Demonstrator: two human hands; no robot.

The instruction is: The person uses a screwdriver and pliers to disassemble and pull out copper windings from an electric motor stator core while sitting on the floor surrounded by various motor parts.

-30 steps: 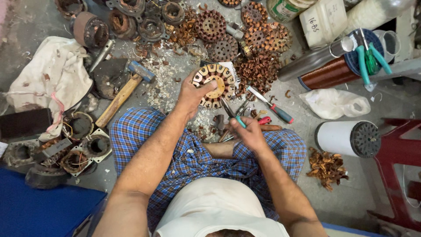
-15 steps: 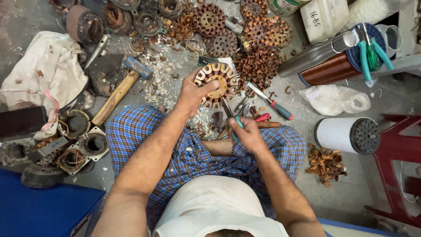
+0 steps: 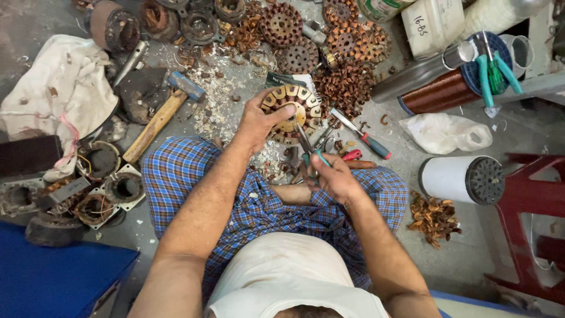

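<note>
Centre of the floor, just beyond the knees: a round wound stator (image 3: 289, 113), copper coils ringed around its hub, lying flat. The left hand (image 3: 257, 121) is clamped on its left edge, thumb over the rim, gripping it steady. The right hand (image 3: 331, 176) sits nearer, below and right of the stator, fist closed around green-handled pliers (image 3: 307, 144). Those pliers run on a diagonal, handles near, nose pointing far and left, tip right at the stator's hub. So the stator lies up and left of the right hand, along the tool's own line; the left hand is the closer one, already touching.

Just right, a screwdriver (image 3: 362, 134) lies on the concrete. Left, a wooden-handled hammer (image 3: 162, 115). Farther back, a heap of stripped stators (image 3: 347, 44). Far right, a white spool (image 3: 465, 179) and copper scraps (image 3: 434, 218).
</note>
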